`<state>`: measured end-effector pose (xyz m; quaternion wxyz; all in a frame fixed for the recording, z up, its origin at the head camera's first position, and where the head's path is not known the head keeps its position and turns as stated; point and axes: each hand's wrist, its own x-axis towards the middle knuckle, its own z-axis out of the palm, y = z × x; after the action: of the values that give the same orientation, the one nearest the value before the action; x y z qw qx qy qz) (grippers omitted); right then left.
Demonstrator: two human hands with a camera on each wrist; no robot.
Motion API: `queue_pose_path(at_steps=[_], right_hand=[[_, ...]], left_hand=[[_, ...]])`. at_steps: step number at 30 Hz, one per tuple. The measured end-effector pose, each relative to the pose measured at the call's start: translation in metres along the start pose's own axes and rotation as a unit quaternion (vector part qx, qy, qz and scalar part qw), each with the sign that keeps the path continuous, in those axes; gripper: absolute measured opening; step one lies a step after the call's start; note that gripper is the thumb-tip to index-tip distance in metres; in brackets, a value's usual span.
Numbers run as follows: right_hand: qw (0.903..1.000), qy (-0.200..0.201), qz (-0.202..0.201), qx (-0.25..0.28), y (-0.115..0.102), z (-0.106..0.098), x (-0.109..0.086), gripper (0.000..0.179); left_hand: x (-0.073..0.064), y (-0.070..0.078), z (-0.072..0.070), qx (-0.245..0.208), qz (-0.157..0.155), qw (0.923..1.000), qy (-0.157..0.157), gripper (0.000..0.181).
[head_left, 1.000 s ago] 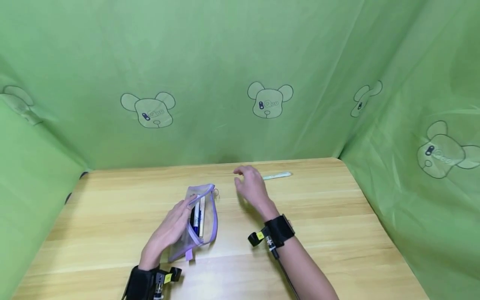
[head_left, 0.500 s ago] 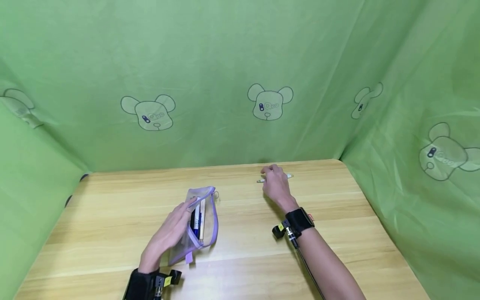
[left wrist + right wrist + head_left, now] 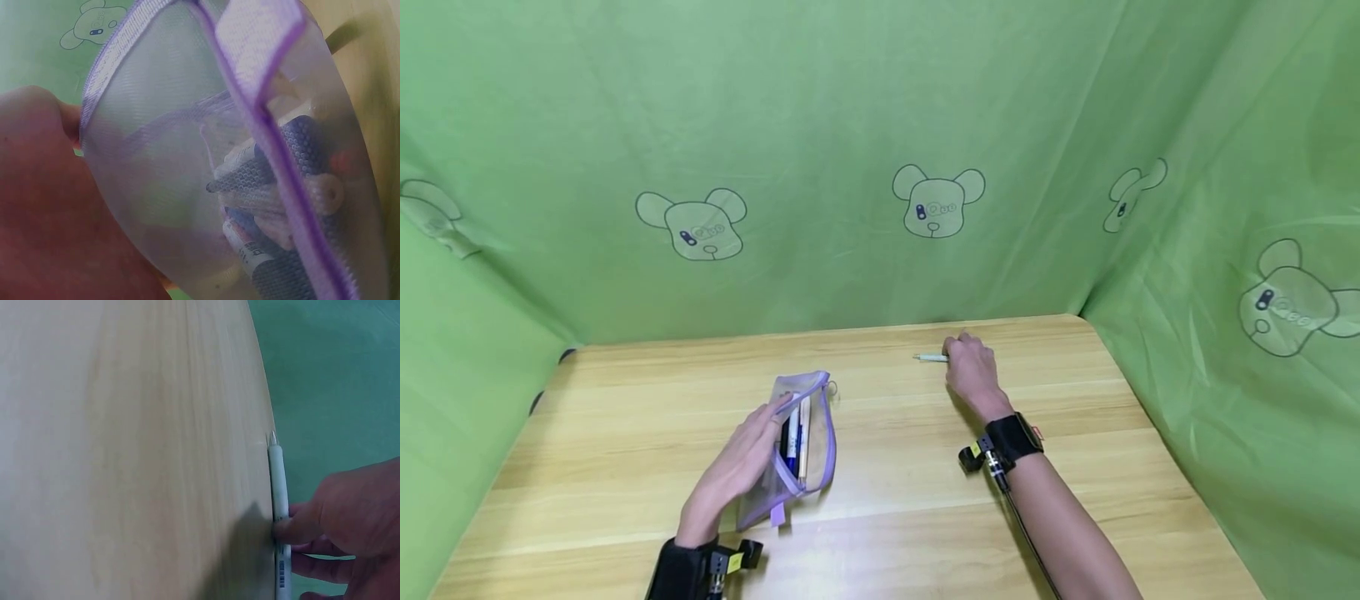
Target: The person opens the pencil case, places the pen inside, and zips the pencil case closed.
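Note:
A see-through mesh pencil case point(image 3: 822, 433) with purple trim stands unzipped on the table, left of centre. Several pens and pencils point(image 3: 795, 442) show through its opening, and their ends point(image 3: 250, 187) appear through the mesh in the left wrist view. My left hand point(image 3: 741, 454) holds the case by its left side, fingertips at the open rim; the thumb is hidden in the head view. Near the table's far edge, my right hand point(image 3: 973, 372) pinches a pale pen point(image 3: 280, 487) between thumb and fingers. The pen's tip points left in the head view.
The wooden table point(image 3: 880, 550) meets a green cloth backdrop point(image 3: 820, 275) at its far edge, and more green cloth hangs on both sides. A small zip pull ring point(image 3: 832, 386) sits at the case's far corner.
My right hand has moved right to the pen and its fingers have closed on it. The left hand and the pencil case have stayed in place.

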<state>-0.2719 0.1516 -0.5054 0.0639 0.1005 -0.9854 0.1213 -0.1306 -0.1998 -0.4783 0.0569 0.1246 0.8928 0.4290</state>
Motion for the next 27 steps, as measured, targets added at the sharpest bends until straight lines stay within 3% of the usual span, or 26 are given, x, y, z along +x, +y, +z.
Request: queue_pose_path(at_steps=[3, 8, 14, 19, 27], right_hand=[[0.9998, -0.013, 0.014, 0.012, 0.000, -0.002, -0.003, 0.027], [0.9953, -0.018, 0.055, 0.078, -0.002, -0.007, -0.011, 0.023], [0.9863, 0.022, 0.078, 0.144, -0.011, -0.014, -0.025, 0.019], [0.9729, 0.055, 0.087, 0.207, -0.022, -0.023, -0.037, 0.019], [0.9551, 0.040, 0.119, 0.268, -0.042, -0.032, -0.054, 0.018]], left_hand=[[0.000, -0.001, 0.000, 0.002, -0.002, 1.0000, -0.001, 0.053], [0.002, -0.002, 0.000, 0.009, 0.003, 1.0000, 0.002, 0.052], [0.001, -0.003, -0.001, 0.012, 0.014, 0.9998, 0.005, 0.049], [0.000, -0.004, -0.002, 0.014, 0.011, 0.9998, 0.007, 0.049], [0.001, -0.004, -0.003, 0.013, 0.015, 0.9998, 0.008, 0.050]])
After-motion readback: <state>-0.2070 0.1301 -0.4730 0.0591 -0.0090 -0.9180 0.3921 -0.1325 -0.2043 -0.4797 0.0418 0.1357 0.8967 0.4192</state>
